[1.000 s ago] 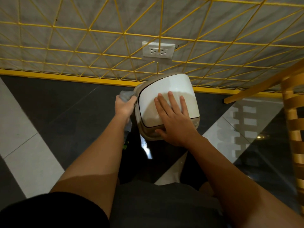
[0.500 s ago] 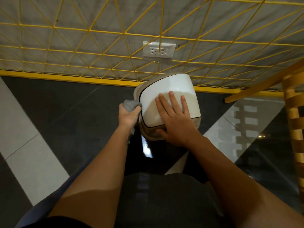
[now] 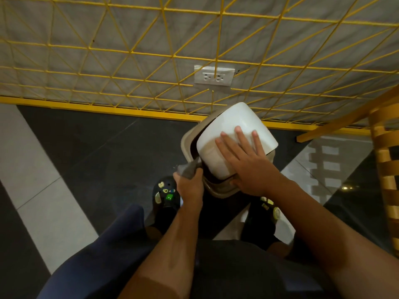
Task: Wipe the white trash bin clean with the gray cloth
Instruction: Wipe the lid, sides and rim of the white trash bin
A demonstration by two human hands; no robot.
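Bin: I see the white trash bin (image 3: pixel 216 154) standing on the dark floor (image 3: pixel 97 147), near the yellow wire grid (image 3: pixel 133 52), its white top tilted inside a beige rim (image 3: pixel 187 137).
Right hand: my right hand (image 3: pixel 248 167) lies flat on the white top, fingers straight and spread, thumb down by the rim.
Left hand: my left hand (image 3: pixel 191 186) is clenched around the bunched gray cloth (image 3: pixel 188 169).
Cloth: it touches the bin's near left edge, at the dark gap under the top.
Behind: a wall socket (image 3: pixel 213 75) sits beyond the grid.
Below: black clogs (image 3: pixel 167 194) with charms.
Right edge: a wooden chair (image 3: pixel 386 160).
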